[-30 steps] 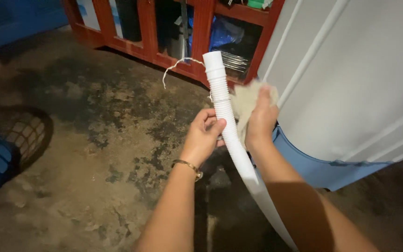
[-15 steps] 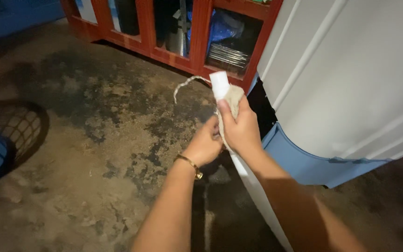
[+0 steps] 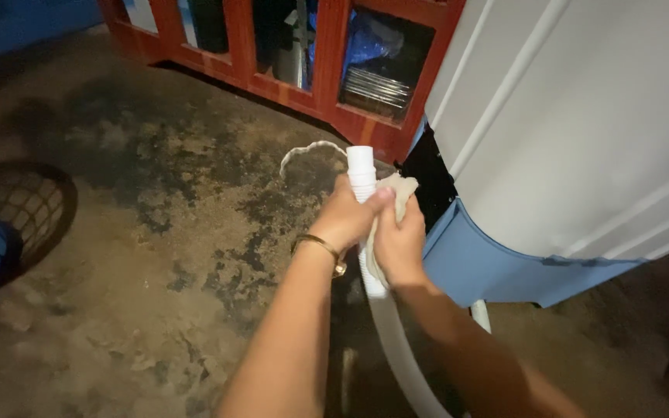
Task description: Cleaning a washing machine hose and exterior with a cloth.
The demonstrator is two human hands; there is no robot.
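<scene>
Standing over the stained concrete floor point(image 3: 141, 232), with a dark mesh basket point(image 3: 17, 217) off at the left edge, the person has both hands on a white ribbed hose point(image 3: 361, 174) held upright in front of them. Their left hand point(image 3: 348, 220), gold bracelet point(image 3: 320, 246) at the wrist, is curled tight around the hose just under its open end. Their right hand point(image 3: 398, 244) presses a pale cloth point(image 3: 396, 190) against the hose. Steadying with the left and wrapping the cloth fully round would probably wipe best. A white-and-blue appliance point(image 3: 574, 139) stands at right.
</scene>
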